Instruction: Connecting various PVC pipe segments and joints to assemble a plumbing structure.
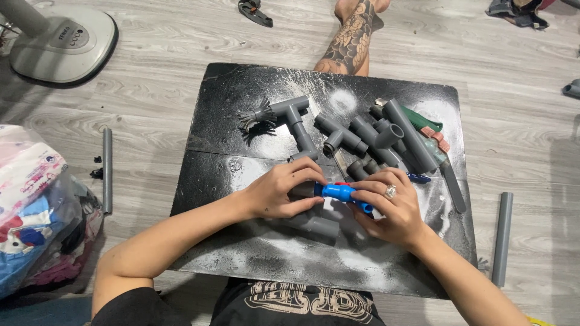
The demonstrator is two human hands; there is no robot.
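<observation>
Your left hand (283, 192) and right hand (389, 208) both close on the blue plastic ball valve (342, 194), steadying it above the black dusty board (254, 247).

The left hand (279, 192) covers the grey piece joined to the blue valve (339, 193), and the right hand (391, 208) hides the valve's other end. Beyond them, the tattooed leg (350, 42) is cut by the top edge.

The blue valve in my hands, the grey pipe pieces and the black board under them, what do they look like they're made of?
Blue valve: likely moulded plastic, smooth with a slight sheen. Grey pipe pieces: probably plastic too, uniform matte grey with moulded collars. Black board: unclear, perhaps painted wood or stone; glossy dark surface, scuffed and dusted white.
</observation>
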